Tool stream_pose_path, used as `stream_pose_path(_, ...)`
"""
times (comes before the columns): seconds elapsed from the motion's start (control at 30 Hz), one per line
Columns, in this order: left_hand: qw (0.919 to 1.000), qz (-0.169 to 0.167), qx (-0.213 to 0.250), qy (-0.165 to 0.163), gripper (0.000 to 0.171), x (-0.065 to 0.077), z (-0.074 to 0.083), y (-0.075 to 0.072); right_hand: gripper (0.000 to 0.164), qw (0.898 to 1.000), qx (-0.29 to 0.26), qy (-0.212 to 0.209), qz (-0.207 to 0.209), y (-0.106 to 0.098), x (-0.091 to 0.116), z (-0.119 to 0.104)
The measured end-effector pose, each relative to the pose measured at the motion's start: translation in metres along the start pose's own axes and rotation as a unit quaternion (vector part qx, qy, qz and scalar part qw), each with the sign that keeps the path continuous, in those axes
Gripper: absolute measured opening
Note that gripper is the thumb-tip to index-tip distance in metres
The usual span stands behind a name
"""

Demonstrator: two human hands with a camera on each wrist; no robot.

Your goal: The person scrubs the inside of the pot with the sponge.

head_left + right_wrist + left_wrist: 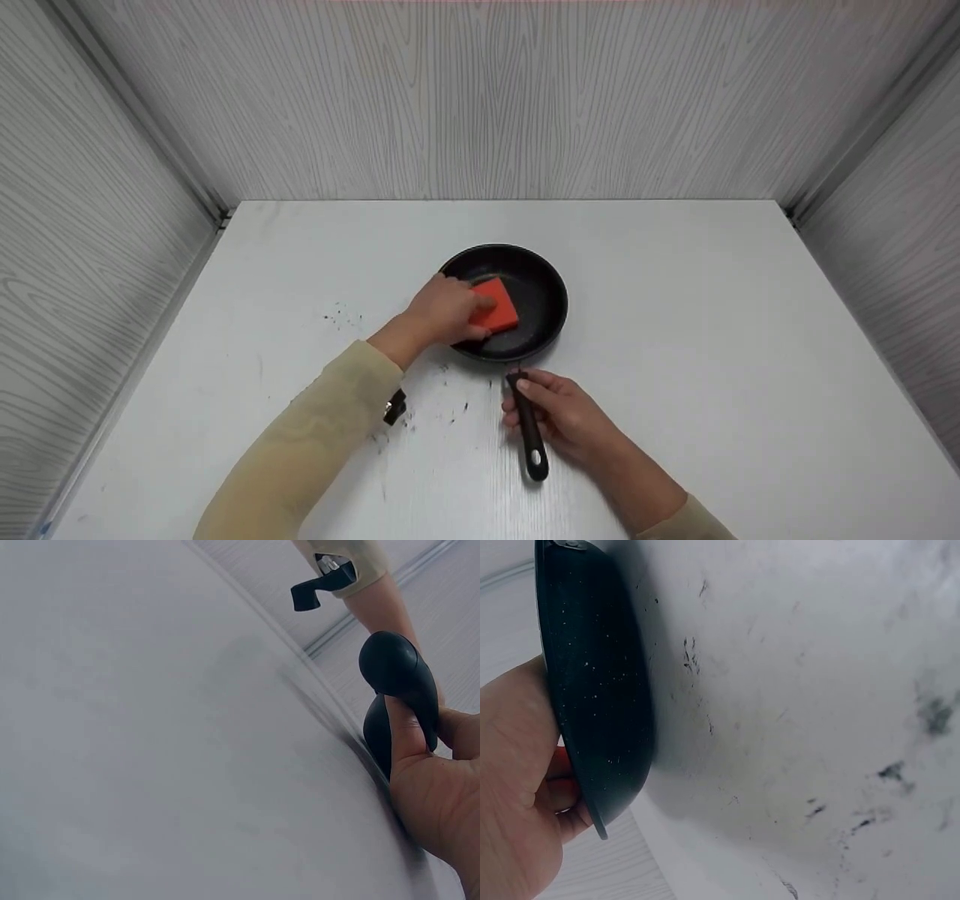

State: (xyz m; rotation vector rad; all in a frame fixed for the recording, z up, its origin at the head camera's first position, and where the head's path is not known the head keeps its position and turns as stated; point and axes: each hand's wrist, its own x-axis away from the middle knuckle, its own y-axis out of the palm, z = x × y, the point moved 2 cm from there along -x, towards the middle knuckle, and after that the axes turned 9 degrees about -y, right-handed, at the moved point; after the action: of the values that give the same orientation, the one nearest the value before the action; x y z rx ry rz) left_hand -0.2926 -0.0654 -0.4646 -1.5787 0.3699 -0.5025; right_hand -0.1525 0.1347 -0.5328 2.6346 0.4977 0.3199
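A black frying pan stands at the middle of the white table, its handle pointing toward me. Inside the pan, my left hand grips an orange-red sponge with thumb and fingers, against the left part of the pan's floor. My right hand holds the handle near the pan, thumb on top and fingers curled beneath. In the left wrist view the pan's speckled outer wall hides most of the sponge and fingertips. The right wrist view shows the handle's rounded end beside the right hand.
Dark smudges and specks mark the white tabletop left of and in front of the pan. A small black device sits at the left sleeve. Wood-grain panels enclose the back and both sides.
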Motion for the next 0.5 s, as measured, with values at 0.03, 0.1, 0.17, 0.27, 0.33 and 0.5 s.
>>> stream_pose_path(0.03,1.0,-0.002,0.002,0.001,0.045,0.0002,-0.0001,0.0,0.037,1.0,0.0,0.0,0.001,-0.0001,-0.0001,0.0001)
stream_pose_path(0.1,0.9999,-0.004,0.009,0.003,0.046,0.0009,-0.0003,-0.0003,0.037,1.0,-0.003,0.002,0.001,-0.0001,-0.0005,0.0004)
stream_pose_path(0.17,0.9999,0.001,0.014,0.01,0.046,0.0008,-0.001,0.0008,0.037,1.0,-0.002,0.002,-0.001,0.0001,-0.0007,0.0001)
stream_pose_path(0.27,0.9995,0.009,0.02,0.022,0.045,0.0016,-0.0013,0.0018,0.037,1.0,0.002,0.0,-0.004,0.0011,-0.0006,-0.0009)
stream_pose_path(0.33,0.9993,0.015,0.02,0.027,0.045,0.0023,-0.0003,0.0021,0.037,1.0,0.005,0.001,-0.006,0.0017,-0.0005,-0.0018)
stream_pose_path(0.5,0.9989,0.016,0.025,0.035,0.045,0.0052,0.0059,-0.0012,0.037,1.0,0.007,0.007,0.0,0.0019,-0.0003,-0.0032)
